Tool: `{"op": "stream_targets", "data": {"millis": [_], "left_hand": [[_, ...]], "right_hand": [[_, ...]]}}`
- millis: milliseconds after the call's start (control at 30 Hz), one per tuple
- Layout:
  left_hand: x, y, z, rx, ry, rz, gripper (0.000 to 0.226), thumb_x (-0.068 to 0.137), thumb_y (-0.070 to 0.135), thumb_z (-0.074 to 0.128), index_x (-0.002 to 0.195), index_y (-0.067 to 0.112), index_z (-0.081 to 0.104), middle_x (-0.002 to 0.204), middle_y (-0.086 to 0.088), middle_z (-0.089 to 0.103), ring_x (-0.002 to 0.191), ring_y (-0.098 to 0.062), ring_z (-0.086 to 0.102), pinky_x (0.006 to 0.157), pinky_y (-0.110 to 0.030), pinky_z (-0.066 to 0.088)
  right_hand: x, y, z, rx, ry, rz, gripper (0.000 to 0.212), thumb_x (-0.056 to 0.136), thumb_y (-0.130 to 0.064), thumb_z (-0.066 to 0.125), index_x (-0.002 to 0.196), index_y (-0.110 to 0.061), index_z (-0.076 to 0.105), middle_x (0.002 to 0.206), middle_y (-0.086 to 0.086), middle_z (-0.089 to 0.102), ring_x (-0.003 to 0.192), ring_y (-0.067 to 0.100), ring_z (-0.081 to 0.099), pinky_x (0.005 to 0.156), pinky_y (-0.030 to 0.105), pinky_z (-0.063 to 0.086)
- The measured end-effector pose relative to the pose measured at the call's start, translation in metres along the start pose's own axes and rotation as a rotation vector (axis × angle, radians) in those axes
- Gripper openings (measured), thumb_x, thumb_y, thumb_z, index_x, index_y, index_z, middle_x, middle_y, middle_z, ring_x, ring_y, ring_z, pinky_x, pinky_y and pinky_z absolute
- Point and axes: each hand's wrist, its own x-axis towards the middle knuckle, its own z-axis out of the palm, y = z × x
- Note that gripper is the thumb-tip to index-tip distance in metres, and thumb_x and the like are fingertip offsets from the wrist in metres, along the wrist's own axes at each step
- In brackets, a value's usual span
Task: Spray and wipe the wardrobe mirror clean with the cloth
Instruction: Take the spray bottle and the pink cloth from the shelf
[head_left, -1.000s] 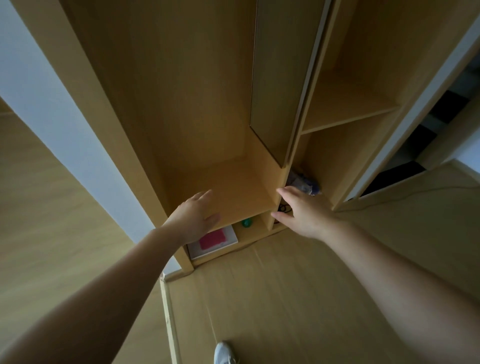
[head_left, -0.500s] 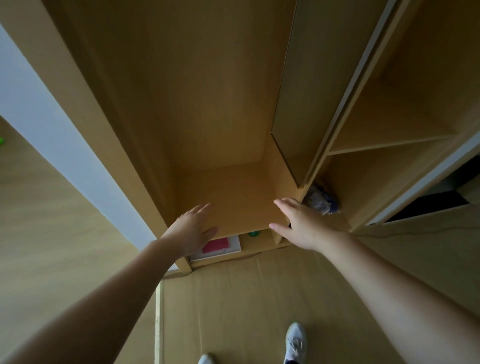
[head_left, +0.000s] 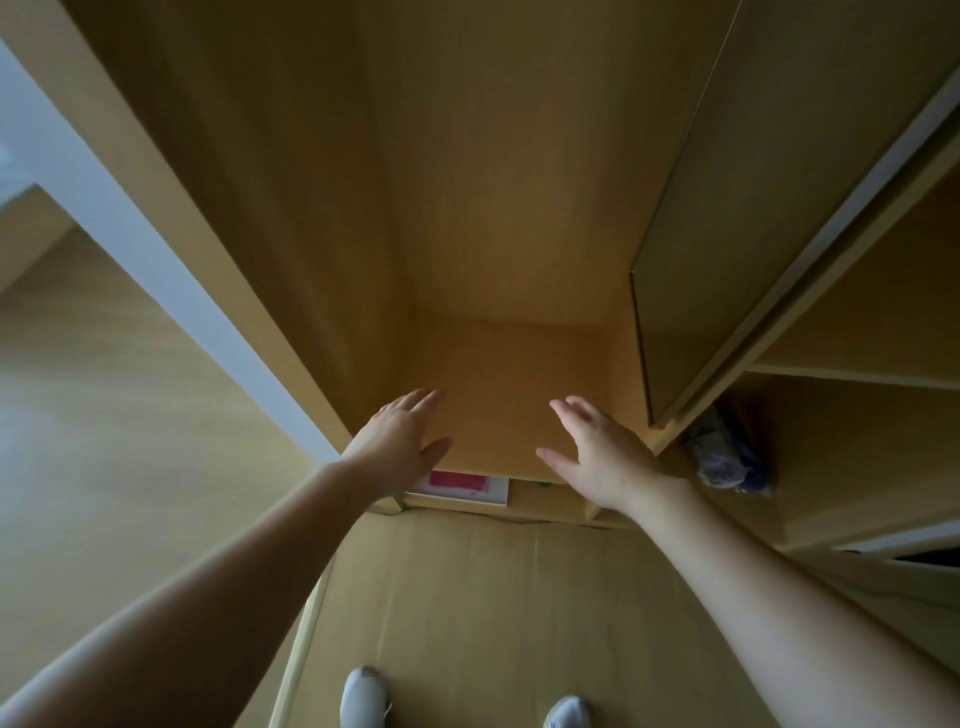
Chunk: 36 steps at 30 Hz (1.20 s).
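Both hands were out in front, holding nothing. Left hand (head_left: 400, 441) was over the front-left corner of the base board (head_left: 509, 374) in the wardrobe's (head_left: 467, 182) tall bay, with fingers straight and close together and thumb out. Right hand (head_left: 602, 457) was over the board's front-right corner, fingers straight and slightly spread, thumb out. Grip was wide on both. Couldn't tell if either palm touched the board. The hands were apart, with bare board between them.

Mirror (head_left: 727, 249) stood upright on the bay's right side. It was dark-edged, and its lower corner was near the right hand. Neither hand touched it. It reflected only wood tone.

Right of the mirror was a second bay with a shelf (head_left: 852, 371). A dark blue bundle (head_left: 727, 457) lay at that bay's front-left corner, near the right hand but apart from it. It was too blurred to identify.

A low slot under the board held a white box (head_left: 467, 488) with a pink-red face at its left end, partly behind the left hand. A small green thing (head_left: 544, 486) was just beside the box. White shoes (head_left: 363, 696) were on the floor (head_left: 467, 597).
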Motion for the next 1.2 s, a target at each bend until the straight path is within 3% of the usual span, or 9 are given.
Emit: {"op": "stream_targets", "data": {"millis": [267, 467, 600, 867, 1200], "left_hand": [[0.039, -0.061, 0.078, -0.029, -0.014, 0.01, 0.063, 0.094, 0.037, 0.053, 0.149, 0.017, 0.029, 0.154, -0.005, 0.034, 0.14, -0.025, 0.032, 0.114, -0.035, 0.029], [0.055, -0.108, 0.172, -0.031, -0.028, 0.111, 0.055, 0.094, 0.033, 0.055, 0.144, 0.016, 0.04, 0.145, -0.004, 0.046, 0.132, -0.024, 0.044, 0.107, -0.034, 0.037], [0.064, -0.141, 0.248, -0.003, -0.055, 0.129, 0.056, 0.096, 0.034, 0.052, 0.146, 0.017, 0.037, 0.149, -0.002, 0.041, 0.138, -0.022, 0.037, 0.11, -0.031, 0.031], [0.105, -0.205, 0.388, 0.058, -0.072, 0.189, 0.054, 0.096, 0.035, 0.051, 0.145, 0.017, 0.038, 0.148, -0.002, 0.042, 0.137, -0.021, 0.037, 0.112, -0.033, 0.031], [0.188, -0.235, 0.5, 0.148, 0.045, 0.301, 0.052, 0.097, 0.036, 0.048, 0.145, 0.02, 0.037, 0.146, -0.003, 0.045, 0.134, -0.022, 0.04, 0.109, -0.031, 0.03]], "right_hand": [[0.058, 0.034, 0.079, 0.047, 0.019, -0.018, 0.067, 0.096, -0.049, 0.045, 0.152, -0.019, 0.024, 0.159, 0.001, 0.021, 0.145, 0.018, 0.025, 0.113, 0.034, 0.032], [0.083, 0.063, 0.183, 0.074, 0.021, -0.03, 0.061, 0.096, -0.044, 0.051, 0.147, -0.014, 0.036, 0.151, 0.002, 0.035, 0.135, 0.02, 0.04, 0.104, 0.032, 0.041], [0.099, 0.087, 0.26, 0.084, 0.023, -0.052, 0.055, 0.094, -0.042, 0.054, 0.14, -0.014, 0.044, 0.141, -0.002, 0.044, 0.121, 0.02, 0.051, 0.093, 0.033, 0.047], [0.137, 0.147, 0.395, 0.05, -0.005, -0.022, 0.056, 0.096, -0.045, 0.049, 0.145, -0.019, 0.038, 0.146, -0.007, 0.037, 0.117, 0.017, 0.052, 0.088, 0.029, 0.049], [0.21, 0.213, 0.504, -0.115, 0.049, -0.073, 0.062, 0.097, -0.046, 0.047, 0.15, -0.02, 0.028, 0.157, -0.001, 0.025, 0.133, 0.021, 0.042, 0.102, 0.034, 0.045]]}}
